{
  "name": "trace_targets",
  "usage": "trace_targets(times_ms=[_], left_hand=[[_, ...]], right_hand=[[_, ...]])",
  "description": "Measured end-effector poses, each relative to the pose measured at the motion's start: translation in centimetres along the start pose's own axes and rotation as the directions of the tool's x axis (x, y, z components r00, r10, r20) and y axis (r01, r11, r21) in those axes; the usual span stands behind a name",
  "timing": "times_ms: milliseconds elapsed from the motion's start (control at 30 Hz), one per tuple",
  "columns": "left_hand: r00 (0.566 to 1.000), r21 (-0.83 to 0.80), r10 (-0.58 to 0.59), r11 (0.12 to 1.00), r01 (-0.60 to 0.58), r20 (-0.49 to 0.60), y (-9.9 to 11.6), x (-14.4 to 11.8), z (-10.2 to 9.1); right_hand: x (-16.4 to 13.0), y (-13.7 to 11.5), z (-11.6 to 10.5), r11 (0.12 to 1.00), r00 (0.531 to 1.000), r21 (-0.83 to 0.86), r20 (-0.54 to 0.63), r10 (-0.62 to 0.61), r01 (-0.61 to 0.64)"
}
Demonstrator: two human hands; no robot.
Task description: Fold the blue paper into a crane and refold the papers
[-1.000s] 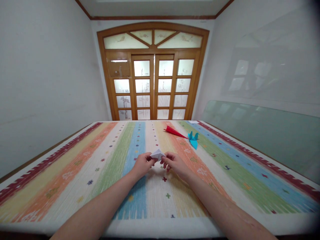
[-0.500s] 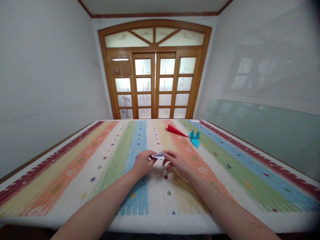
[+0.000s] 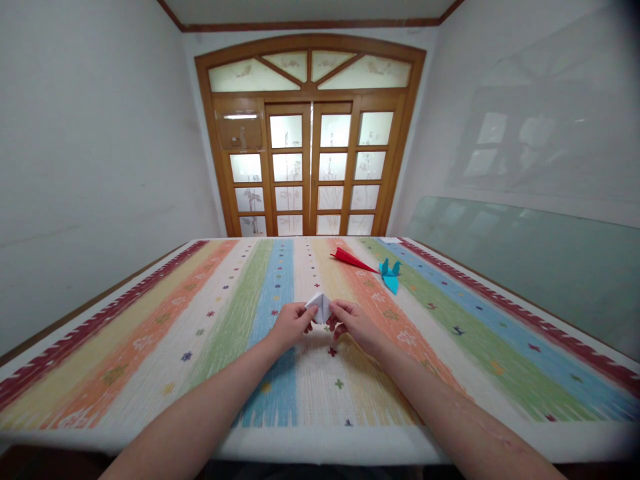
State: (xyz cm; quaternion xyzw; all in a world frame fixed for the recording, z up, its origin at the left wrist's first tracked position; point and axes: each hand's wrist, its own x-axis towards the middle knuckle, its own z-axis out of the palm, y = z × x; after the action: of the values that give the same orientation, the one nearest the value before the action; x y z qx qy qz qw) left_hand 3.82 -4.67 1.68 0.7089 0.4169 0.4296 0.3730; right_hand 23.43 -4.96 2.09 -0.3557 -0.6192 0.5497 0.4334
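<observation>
Since half a sec ago we've tipped the white folded paper up, so its point now faces away from us instead of lying flat. Our left hand pinches its left edge btwn thumb and fingertips; our right hand pinches the right edge the same way, other fingers curled under. Paper sits just above the striped tablecloth, about mid-table, over the blue/white stripes.

Further back and to the right lie a red folded paper and, just beside it, a blue paper crane, both well apart from our hands.

Risks as we judge them: both grips are on the outer edges only, so uneven pull could tear a crease or skew the fold. Paper's small and thin, so a loose pinch may let it slip or spring open. Can't tell how sharp the existing creases are.
</observation>
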Motion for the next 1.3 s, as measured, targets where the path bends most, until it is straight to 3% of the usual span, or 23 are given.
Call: trace_targets(times_ms=[167,433,700,867,967,1067,1167,1300], left_hand=[[0.990,-0.221,-0.116,0.967,0.131,0.077,-0.5,0.2,0.5],[0.998,-0.281,-0.065,0.958,0.056,-0.026,-0.2,0.4,0.0],[0.982,0.085,0.184,0.979,-0.188,0.045,1.4,-0.6,-0.4],[0.965,0.232,0.238,0.938,-0.257,0.108,2.2,-1.0,-0.7],[0.973,0.225,0.203,0.948,-0.224,0.111,1.9,-0.7,-0.7],[0.988,0.124,0.102,0.985,-0.116,0.113,1.1,-0.3,-0.8],[0.997,0.043,0.029,0.999,-0.032,0.069,0.3,0.2,-0.9],[0.998,-0.035,-0.052,0.998,0.053,0.046,-0.7,0.7,-0.7]], right_hand=[[0.1,0.1,-0.1,1.000,1.000,0.021,0.008,0.023,-0.023],[0.1,0.4,0.0,0.995,0.996,0.056,0.007,0.085,-0.085],[0.5,0.6,-0.3,0.955,0.970,0.219,-0.091,0.226,-0.202],[0.5,0.5,-0.6,0.888,0.940,0.331,-0.003,0.340,-0.320],[0.3,0.5,-0.5,0.883,0.940,0.327,0.069,0.335,-0.338],[0.1,0.4,-0.2,0.886,0.934,0.298,0.099,0.343,-0.357],[0.1,0.2,0.2,0.917,0.947,0.248,0.014,0.320,-0.313],[0.1,-0.2,0.4,0.972,0.975,0.168,-0.121,0.188,-0.166]])
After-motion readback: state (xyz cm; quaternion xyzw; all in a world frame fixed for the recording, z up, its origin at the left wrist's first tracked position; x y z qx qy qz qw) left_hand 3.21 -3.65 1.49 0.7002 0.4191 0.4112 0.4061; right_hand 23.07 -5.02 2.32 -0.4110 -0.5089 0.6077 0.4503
